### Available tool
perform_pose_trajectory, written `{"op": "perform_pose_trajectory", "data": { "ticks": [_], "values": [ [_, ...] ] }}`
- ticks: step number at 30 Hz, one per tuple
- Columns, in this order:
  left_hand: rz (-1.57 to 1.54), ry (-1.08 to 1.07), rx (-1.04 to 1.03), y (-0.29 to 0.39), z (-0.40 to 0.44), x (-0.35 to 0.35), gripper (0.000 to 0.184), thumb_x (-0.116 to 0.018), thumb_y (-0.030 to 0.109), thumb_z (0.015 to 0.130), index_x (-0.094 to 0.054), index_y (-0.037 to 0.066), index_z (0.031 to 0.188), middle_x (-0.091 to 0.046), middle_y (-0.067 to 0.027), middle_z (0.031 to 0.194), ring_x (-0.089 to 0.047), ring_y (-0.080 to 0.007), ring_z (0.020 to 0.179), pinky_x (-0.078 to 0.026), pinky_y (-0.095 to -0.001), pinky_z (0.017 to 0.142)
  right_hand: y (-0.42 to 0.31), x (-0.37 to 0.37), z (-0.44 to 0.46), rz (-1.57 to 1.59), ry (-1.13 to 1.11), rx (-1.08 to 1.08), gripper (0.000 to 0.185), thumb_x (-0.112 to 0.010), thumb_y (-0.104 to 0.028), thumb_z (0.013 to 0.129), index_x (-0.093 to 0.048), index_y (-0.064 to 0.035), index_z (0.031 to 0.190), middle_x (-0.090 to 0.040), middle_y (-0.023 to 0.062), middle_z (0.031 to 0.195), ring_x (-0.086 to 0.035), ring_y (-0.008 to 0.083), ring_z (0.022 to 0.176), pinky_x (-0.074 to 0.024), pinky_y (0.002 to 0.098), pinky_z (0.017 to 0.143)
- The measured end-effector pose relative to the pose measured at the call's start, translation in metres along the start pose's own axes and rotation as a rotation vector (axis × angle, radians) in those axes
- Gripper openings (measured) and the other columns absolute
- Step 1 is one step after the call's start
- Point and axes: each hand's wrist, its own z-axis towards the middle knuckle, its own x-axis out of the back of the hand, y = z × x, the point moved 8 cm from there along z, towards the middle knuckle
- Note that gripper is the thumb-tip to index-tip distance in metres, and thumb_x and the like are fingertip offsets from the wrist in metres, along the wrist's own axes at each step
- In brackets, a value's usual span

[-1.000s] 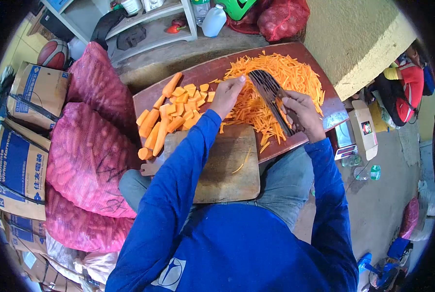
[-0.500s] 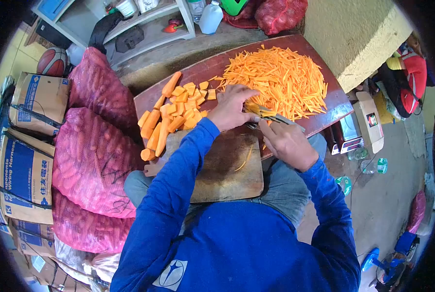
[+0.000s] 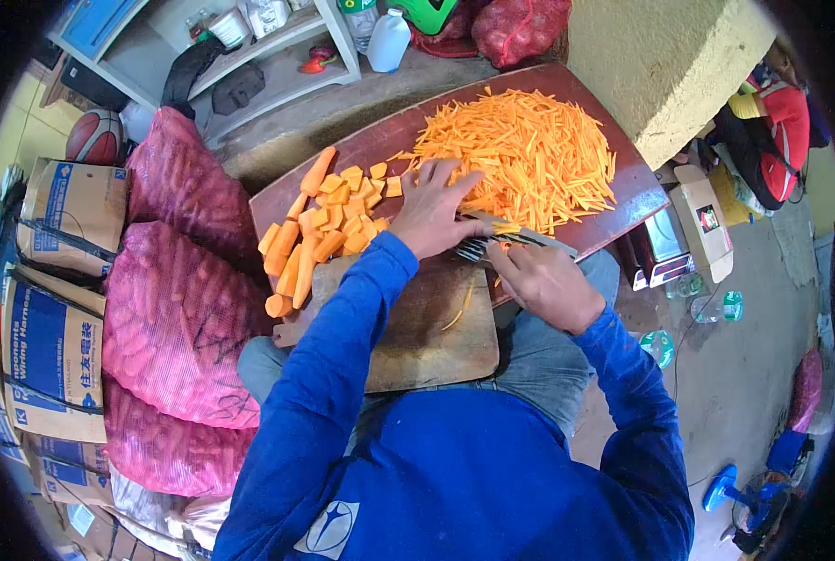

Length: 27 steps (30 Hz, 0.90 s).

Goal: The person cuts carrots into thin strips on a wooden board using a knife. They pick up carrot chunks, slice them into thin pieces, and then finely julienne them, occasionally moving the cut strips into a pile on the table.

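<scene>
My left hand point(image 3: 433, 210) is at the near left side of the heap of carrot strips point(image 3: 520, 154), its fingers apart and its thumb beside a metal blade. My right hand point(image 3: 548, 285) is closed on a knife point(image 3: 539, 240) whose broad blade points left. Thin parallel metal edges show under the blade, and the grip is hidden by the hand. A few strips lie on the blade. Below both hands, a worn wooden cutting board point(image 3: 436, 327) rests across the lap, with a couple of thin strips on it. Cut carrot chunks point(image 3: 347, 206) lie left of my left hand.
Peeled carrots point(image 3: 288, 271) lie at the left of the red-brown table point(image 3: 637, 192). Pink mesh sacks point(image 3: 179, 318) and cardboard boxes point(image 3: 57, 346) stack up at left. A shelf point(image 3: 277, 42) and a concrete block point(image 3: 660, 75) stand behind. Plastic bottles point(image 3: 707, 309) lie on the floor at right.
My left hand has opened and moved slightly left, away from the strips it held by the blade. Fewer strips are on the knife now. The view has shifted a little.
</scene>
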Motion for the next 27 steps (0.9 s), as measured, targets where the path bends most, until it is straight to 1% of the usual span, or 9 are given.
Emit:
{"op": "perform_pose_trajectory", "data": {
  "ticks": [3, 8, 10, 14, 16, 20, 21, 24, 27],
  "values": [
    [0.08, -0.043, 0.007, -0.014, -0.01, -0.008, 0.079, -0.076, 0.067, 0.089, -0.063, 0.016, 0.149, -0.051, -0.0198, 0.152, -0.041, -0.0422, 0.144, -0.031, -0.066, 0.112, -0.001, 0.006, 0.001, 0.006, -0.001, 0.005, 0.041, -0.067, -0.013, 0.089, -0.062, 0.0049, 0.126, -0.068, 0.0116, 0.086, -0.073, 0.0291, 0.081, -0.0597, 0.0434, 0.068],
    [0.304, 0.093, 0.079, -0.046, 0.006, -0.016, 0.077, -0.071, 0.068, 0.093, -0.063, 0.013, 0.147, -0.053, -0.0185, 0.15, -0.042, -0.04, 0.144, -0.032, -0.0664, 0.112, -0.007, 0.002, -0.004, -0.016, -0.028, -0.001, 0.041, -0.067, -0.012, 0.09, -0.062, 0.0055, 0.126, -0.067, 0.0126, 0.088, -0.073, 0.029, 0.081, -0.0602, 0.0432, 0.069],
    [0.255, 0.105, 0.09, -0.04, 0.009, -0.011, 0.076, -0.071, 0.066, 0.095, -0.062, 0.014, 0.149, -0.053, -0.0193, 0.149, -0.041, -0.0407, 0.144, -0.031, -0.0652, 0.113, -0.006, 0.002, -0.006, -0.028, -0.033, -0.003, 0.041, -0.067, -0.012, 0.089, -0.062, 0.0057, 0.126, -0.067, 0.0129, 0.089, -0.073, 0.029, 0.081, -0.0604, 0.0425, 0.069],
    [0.111, 0.102, 0.028, 0.001, 0.008, -0.005, 0.088, -0.073, 0.072, 0.089, -0.059, 0.015, 0.155, -0.049, -0.022, 0.153, -0.039, -0.0445, 0.146, -0.029, -0.0655, 0.116, -0.005, -0.002, -0.007, -0.038, -0.043, 0.011, 0.041, -0.066, -0.011, 0.089, -0.063, 0.0059, 0.127, -0.068, 0.0128, 0.09, -0.073, 0.0287, 0.081, -0.0606, 0.0409, 0.068],
    [0.068, -0.002, -0.158, 0.032, 0.009, -0.014, 0.092, -0.073, 0.076, 0.087, -0.059, 0.016, 0.154, -0.046, -0.0228, 0.158, -0.037, -0.0458, 0.149, -0.027, -0.068, 0.118, -0.009, -0.004, -0.004, -0.042, -0.031, 0.045, 0.042, -0.066, -0.011, 0.089, -0.063, 0.006, 0.128, -0.068, 0.0127, 0.09, -0.073, 0.0284, 0.081, -0.0606, 0.0411, 0.069],
    [0.194, -0.024, -0.065, 0.008, 0.021, -0.037, 0.089, -0.072, 0.074, 0.087, -0.059, 0.016, 0.153, -0.044, -0.0236, 0.161, -0.034, -0.0467, 0.153, -0.027, -0.0708, 0.118, -0.014, -0.006, -0.002, -0.043, -0.049, 0.067, 0.046, -0.065, -0.012, 0.09, -0.063, 0.0065, 0.131, -0.067, 0.0122, 0.091, -0.073, 0.0276, 0.082, -0.0605, 0.0414, 0.069],
    [0.207, 0.057, -0.053, 0.002, 0.024, -0.03, 0.085, -0.074, 0.07, 0.088, -0.06, 0.016, 0.152, -0.045, -0.0235, 0.159, -0.036, -0.0461, 0.151, -0.027, -0.0707, 0.117, -0.014, -0.006, -0.004, -0.046, -0.048, 0.065, 0.046, -0.065, -0.012, 0.09, -0.063, 0.0065, 0.131, -0.067, 0.0122, 0.091, -0.073, 0.0276, 0.082, -0.0605, 0.0414, 0.069],
    [0.213, 0.119, -0.04, -0.017, 0.018, -0.017, 0.08, -0.074, 0.065, 0.091, -0.059, 0.014, 0.151, -0.046, -0.0245, 0.157, -0.038, -0.0456, 0.149, -0.027, -0.0728, 0.118, -0.012, -0.005, -0.009, -0.031, -0.044, 0.028, 0.047, -0.066, -0.012, 0.09, -0.063, 0.0066, 0.133, -0.067, 0.0121, 0.09, -0.073, 0.0278, 0.082, -0.0603, 0.0416, 0.068],
    [0.094, 0.165, -0.022, -0.025, 0.002, 0.0, 0.084, -0.075, 0.067, 0.089, -0.059, 0.015, 0.153, -0.044, -0.0238, 0.158, -0.037, -0.0457, 0.148, -0.028, -0.0701, 0.116, -0.009, -0.001, -0.015, -0.04, -0.009, -0.001, 0.046, -0.066, -0.012, 0.091, -0.063, 0.0066, 0.132, -0.067, 0.0119, 0.09, -0.073, 0.0283, 0.082, -0.0599, 0.0418, 0.068]
  ]
}}
